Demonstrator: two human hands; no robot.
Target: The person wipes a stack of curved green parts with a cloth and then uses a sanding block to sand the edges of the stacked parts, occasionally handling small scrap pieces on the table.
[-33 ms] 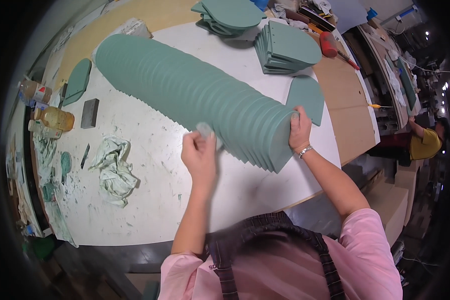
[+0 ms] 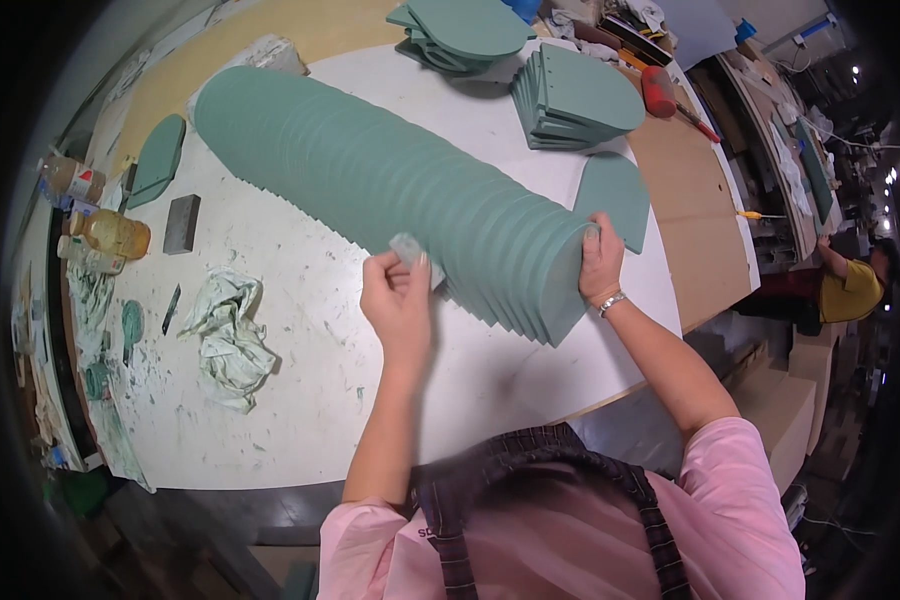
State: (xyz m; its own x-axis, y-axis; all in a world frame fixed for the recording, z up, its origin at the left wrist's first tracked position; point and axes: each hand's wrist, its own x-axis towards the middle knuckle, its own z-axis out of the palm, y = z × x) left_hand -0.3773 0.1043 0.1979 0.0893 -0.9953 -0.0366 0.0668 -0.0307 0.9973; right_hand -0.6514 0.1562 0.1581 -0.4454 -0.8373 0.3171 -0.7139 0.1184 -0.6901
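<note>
A long row of overlapping green rounded panels point(image 2: 360, 165) runs slantwise across the white table, from far left to near right. My right hand point(image 2: 602, 262) grips the edge of the nearest panel at the row's right end, thumb on its face. Between the fingertips and thumb of my left hand point(image 2: 398, 300) is a small, crumpled greyish scrap point(image 2: 408, 250), cloth or paper, I cannot tell which. That hand is closed on it beside the near edge of the row's middle; whether the scrap touches the panels is unclear.
Two stacks of green panels point(image 2: 585, 90) stand at the back, near a red mallet point(image 2: 660, 92). A stained rag point(image 2: 232, 340), a dark block point(image 2: 181, 224) and bottles point(image 2: 118, 234) are on the left. Far right is another person point(image 2: 850, 283).
My left hand has shifted very slightly, and the scrap in its fingers is turned differently. My right hand stays on the end panel.
</note>
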